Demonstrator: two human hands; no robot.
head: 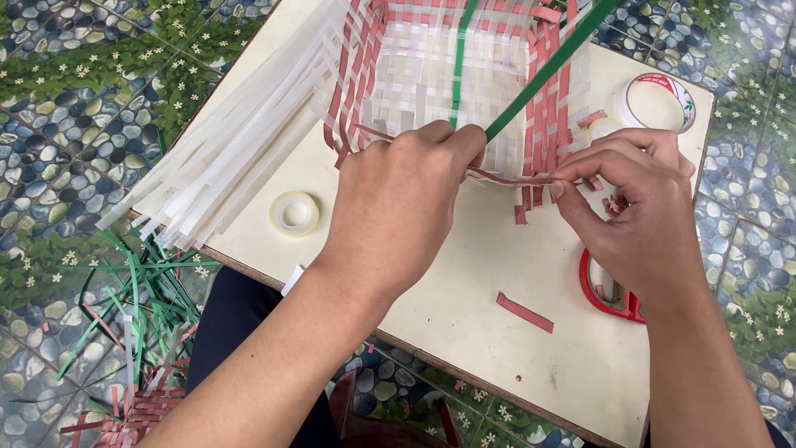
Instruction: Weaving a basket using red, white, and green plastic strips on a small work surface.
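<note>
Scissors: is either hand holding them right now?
No: the red-handled scissors lie on the table under the right hand, which pinches a red strip with the left hand.

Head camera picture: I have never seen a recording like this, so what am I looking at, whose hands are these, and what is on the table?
There is one picture, from a camera worn on a person's head, looking down at their own two bare hands; there is no machine. The left hand and the right hand together pinch a thin red plastic strip at the near edge of a half-woven basket made of white and red plastic strips. A green strip runs up from by the left hand's fingers. Loose white strips fan out to the left. On the small pale table lie a small clear tape roll, a larger tape roll, a cut red strip piece and red-handled scissors, partly hidden under the right hand. The floor has a pebble-and-flower pattern, with scrap strips on it.
</note>
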